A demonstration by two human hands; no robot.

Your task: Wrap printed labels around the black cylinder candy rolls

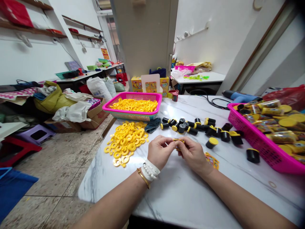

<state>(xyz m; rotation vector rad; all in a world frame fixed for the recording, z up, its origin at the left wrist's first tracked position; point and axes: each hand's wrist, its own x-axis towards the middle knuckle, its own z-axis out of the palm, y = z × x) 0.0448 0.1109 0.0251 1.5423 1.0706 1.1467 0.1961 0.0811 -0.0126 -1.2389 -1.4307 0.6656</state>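
Note:
My left hand (159,152) and my right hand (194,155) meet over the middle of the table. Their fingertips pinch a small yellow-and-dark piece (178,139) from both sides; the fingers cover most of it, so its kind does not show. Left of my hands lies a loose pile of flat yellow rings (130,138) with small tabs. Beyond and to the right lie several black cylinders (181,128) with yellow ends, some upright and some on their sides. Close by my right wrist is a small stack of colourful printed labels (211,160), partly hidden by the hand.
A pink basket (108,107) of yellow pieces stands at the back left, a dark cloth (152,125) by its corner. At the right, another pink basket (269,156) holds printed tubes. Behind it lies a blue heat gun (240,96). Yellow printed boxes (164,84) stand at the back.

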